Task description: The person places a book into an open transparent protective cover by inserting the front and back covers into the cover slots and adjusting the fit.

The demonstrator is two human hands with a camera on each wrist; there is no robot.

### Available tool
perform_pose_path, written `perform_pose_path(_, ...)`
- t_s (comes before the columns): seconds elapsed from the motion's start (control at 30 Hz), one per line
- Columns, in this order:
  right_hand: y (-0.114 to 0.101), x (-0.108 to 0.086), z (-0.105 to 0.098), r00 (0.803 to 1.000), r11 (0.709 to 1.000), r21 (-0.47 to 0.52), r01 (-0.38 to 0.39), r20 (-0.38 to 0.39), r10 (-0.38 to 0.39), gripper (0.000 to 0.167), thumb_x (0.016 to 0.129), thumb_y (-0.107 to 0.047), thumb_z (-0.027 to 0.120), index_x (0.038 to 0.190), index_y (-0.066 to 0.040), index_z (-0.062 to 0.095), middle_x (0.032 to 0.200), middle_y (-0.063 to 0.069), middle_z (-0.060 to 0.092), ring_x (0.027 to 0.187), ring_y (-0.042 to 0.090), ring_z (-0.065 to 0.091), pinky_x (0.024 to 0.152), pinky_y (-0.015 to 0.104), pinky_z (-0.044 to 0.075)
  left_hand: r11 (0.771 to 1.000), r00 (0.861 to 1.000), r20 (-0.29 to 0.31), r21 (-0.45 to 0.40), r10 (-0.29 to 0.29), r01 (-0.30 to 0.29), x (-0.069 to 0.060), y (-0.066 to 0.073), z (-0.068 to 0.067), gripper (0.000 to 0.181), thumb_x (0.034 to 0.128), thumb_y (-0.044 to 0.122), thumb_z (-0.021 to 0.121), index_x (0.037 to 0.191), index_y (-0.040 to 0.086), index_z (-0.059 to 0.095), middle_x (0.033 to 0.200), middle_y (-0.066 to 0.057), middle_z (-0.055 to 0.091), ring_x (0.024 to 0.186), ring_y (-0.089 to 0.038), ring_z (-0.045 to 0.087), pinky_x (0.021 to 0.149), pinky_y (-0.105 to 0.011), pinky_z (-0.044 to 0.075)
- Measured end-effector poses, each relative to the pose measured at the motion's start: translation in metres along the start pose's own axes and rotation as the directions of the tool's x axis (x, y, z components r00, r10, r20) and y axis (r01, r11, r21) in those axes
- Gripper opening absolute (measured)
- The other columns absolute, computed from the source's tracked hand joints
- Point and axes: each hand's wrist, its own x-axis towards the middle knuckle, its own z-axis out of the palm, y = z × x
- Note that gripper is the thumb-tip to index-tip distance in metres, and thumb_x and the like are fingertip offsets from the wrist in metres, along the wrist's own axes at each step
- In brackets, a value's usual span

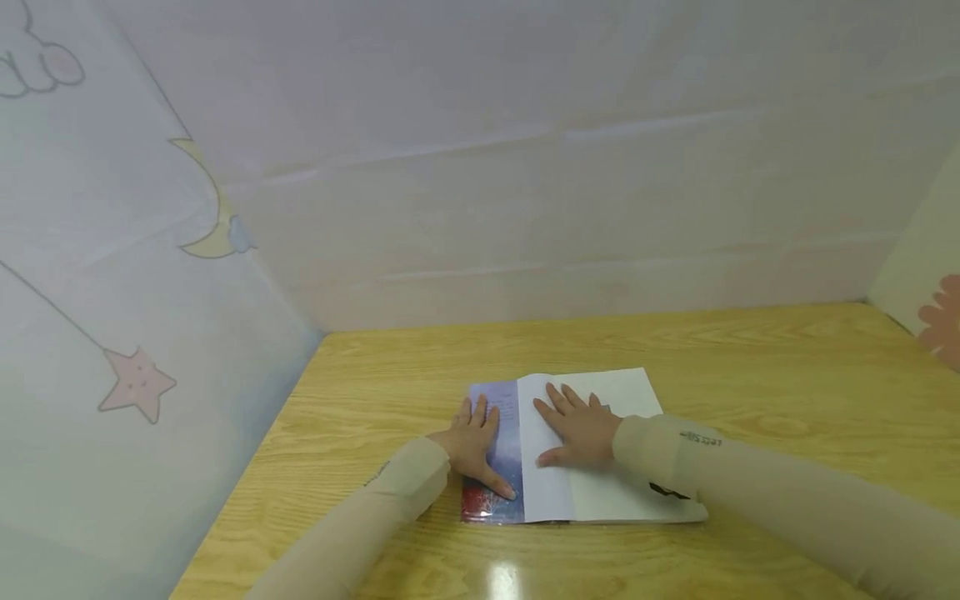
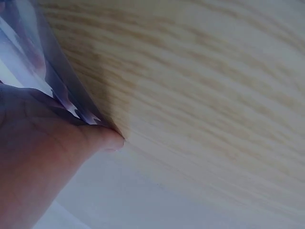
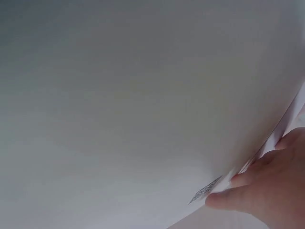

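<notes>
- Pale cloth with creases [image 1: 570, 183] forms the far backdrop, with printed cloth on the left showing a yellow moon [image 1: 206, 242] and a pink star [image 1: 138, 385] on a string.
- At the right edge, part of a coral flower [image 1: 943, 321] shows on the side wall.
- Light wood-grain covers the table [image 1: 390, 367]; a bright reflection [image 1: 502, 579] lies on its near part.
- An open book [image 1: 600, 500] lies flat on the table, right of the scene's middle, with both hands on it.
- On its left is a glossy purple-blue panel [image 1: 512, 442], with small lines of text at the far end and red at the near end; white paper [image 1: 543, 496] lies to the right.
- The left hand [image 1: 476, 450] rests on this panel, fingers extended, thumb pointing right and near.
- The right hand [image 1: 581, 425] rests on the white paper, fingers straight and spread, gripping nothing.
- In the right wrist view, a small printed patch [image 3: 206, 190] sits just beside a fingertip.
- Cream sleeves [image 1: 738, 467] with dark lettering cover both arms.
</notes>
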Motion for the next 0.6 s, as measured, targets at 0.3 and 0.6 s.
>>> perform_pose_path(0.3, 0.0041, 0.0073, 0.0067, 1.000, 0.997, -0.073, 0.015, 0.027, -0.013, 0.103, 0.083, -0.075, 0.048, 0.155, -0.006, 0.022, 0.159, 0.023, 0.005, 0.146, 0.040, 0.005, 0.103, 0.076, 0.008, 1.000, 1.000, -0.011, 0.028, 0.000, 0.000, 0.0001, -0.0008, -0.0002, 0.125, 0.0689, 0.062, 0.079, 0.155, 0.001, 0.012, 0.160, -0.023, -0.002, 0.144, -0.043, -0.007, 0.117, -0.047, 0.011)
perform_pose_path(0.6, 0.0023, 0.0094, 0.0062, 0.999, 0.998, -0.059, 0.023, 0.037, -0.021, 0.103, 0.084, -0.074, 0.051, 0.155, -0.005, 0.021, 0.159, 0.024, 0.004, 0.146, 0.040, 0.004, 0.103, 0.075, 0.007, 1.000, 1.000, -0.008, 0.000, 0.003, -0.003, -0.0002, 0.0000, -0.0016, 0.124, 0.0690, 0.060, 0.080, 0.155, 0.001, 0.013, 0.159, -0.024, -0.002, 0.144, -0.044, -0.007, 0.117, -0.049, 0.009)
